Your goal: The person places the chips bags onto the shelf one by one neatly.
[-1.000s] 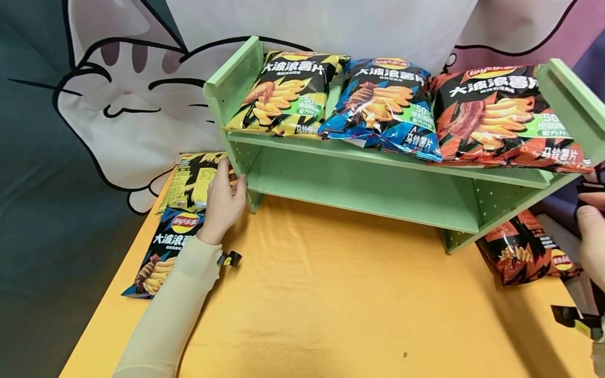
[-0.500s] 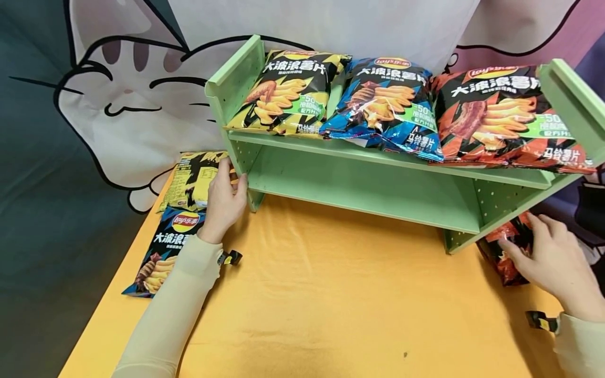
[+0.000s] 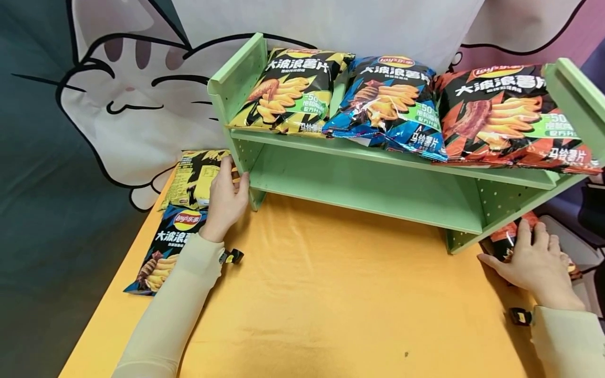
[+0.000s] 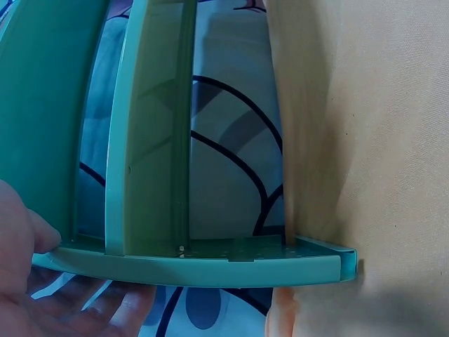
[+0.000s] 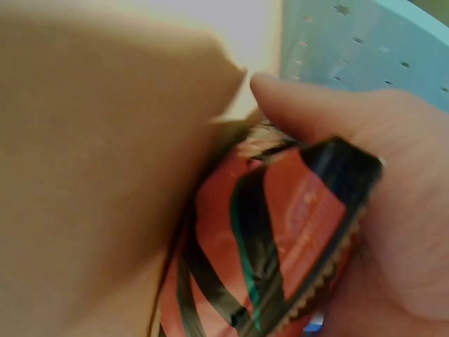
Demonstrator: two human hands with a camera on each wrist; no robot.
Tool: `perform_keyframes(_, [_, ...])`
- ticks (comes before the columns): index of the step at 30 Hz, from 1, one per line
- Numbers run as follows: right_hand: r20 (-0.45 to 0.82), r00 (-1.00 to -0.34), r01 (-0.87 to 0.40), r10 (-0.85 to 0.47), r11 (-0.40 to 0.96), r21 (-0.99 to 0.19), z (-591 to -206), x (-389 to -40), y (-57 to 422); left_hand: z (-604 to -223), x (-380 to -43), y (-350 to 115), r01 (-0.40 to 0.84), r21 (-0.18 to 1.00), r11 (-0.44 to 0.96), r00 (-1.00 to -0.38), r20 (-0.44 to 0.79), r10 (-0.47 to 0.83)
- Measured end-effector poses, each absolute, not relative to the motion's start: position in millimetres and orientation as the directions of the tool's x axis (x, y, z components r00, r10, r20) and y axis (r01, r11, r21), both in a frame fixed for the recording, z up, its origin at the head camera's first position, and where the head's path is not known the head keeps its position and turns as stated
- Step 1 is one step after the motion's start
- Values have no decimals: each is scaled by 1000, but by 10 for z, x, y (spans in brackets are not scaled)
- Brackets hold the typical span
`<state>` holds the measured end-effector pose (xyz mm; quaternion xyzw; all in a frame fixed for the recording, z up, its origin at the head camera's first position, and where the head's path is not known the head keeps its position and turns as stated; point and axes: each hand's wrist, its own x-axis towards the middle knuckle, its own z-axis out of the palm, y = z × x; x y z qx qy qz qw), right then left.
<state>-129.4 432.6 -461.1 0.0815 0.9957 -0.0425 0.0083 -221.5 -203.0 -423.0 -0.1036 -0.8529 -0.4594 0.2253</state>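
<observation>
My left hand [image 3: 226, 202] grips the left side panel of a green shelf [image 3: 364, 184], thumb on the inner face and fingers behind it. The left wrist view shows the thumb and fingers on either side of the panel edge [image 4: 189, 271]. At the right, my right hand [image 3: 541, 262] lies over a red and black chip bag [image 3: 503, 239], its thumb spread away from the fingers. In the right wrist view that bag [image 5: 280, 225] sits against the palm; the fingertips are hidden. Yellow [image 3: 293, 100], blue [image 3: 385, 102] and red [image 3: 501, 123] chip bags fill the shelf's upper board.
Left of the shelf, a yellow chip bag [image 3: 189, 181] and a blue chip bag [image 3: 167, 247] lie on the orange table [image 3: 321, 294]. A cat-patterned cloth [image 3: 127, 131] hangs behind. Dark items [image 3: 593, 210] stand beyond the right table edge.
My right hand has come in from the right edge onto the red chip bag beside the shelf, then shifted slightly. My left hand has kept its hold on the shelf.
</observation>
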Motion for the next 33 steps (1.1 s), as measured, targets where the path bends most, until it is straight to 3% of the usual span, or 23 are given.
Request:
perform_keyframes(6, [-33, -982, 191, 188, 977, -95, -4624, -1297, 4287, -4236, -2221, -2022, 386, 738, 554, -875, 482, -33])
perform_keyframes(12, [134, -979, 137, 151, 985, -108, -4628, -1244, 4195, -4233, -2222, -2016, 383, 741, 552, -878, 478, -33])
perform_keyframes(20, [263, -922, 281, 285, 958, -53, -4567, -1142, 4064, -4227, -2230, -2010, 388, 740, 549, -875, 482, -32])
perform_keyframes(26, [254, -913, 321, 320, 946, -39, -4469, -1007, 4044, -4227, -2232, -2010, 387, 745, 544, -877, 479, -31])
perform_keyframes(33, [341, -882, 321, 325, 945, -71, -4400, -807, 4098, -4229, -2237, -2010, 383, 746, 544, -880, 474, -31])
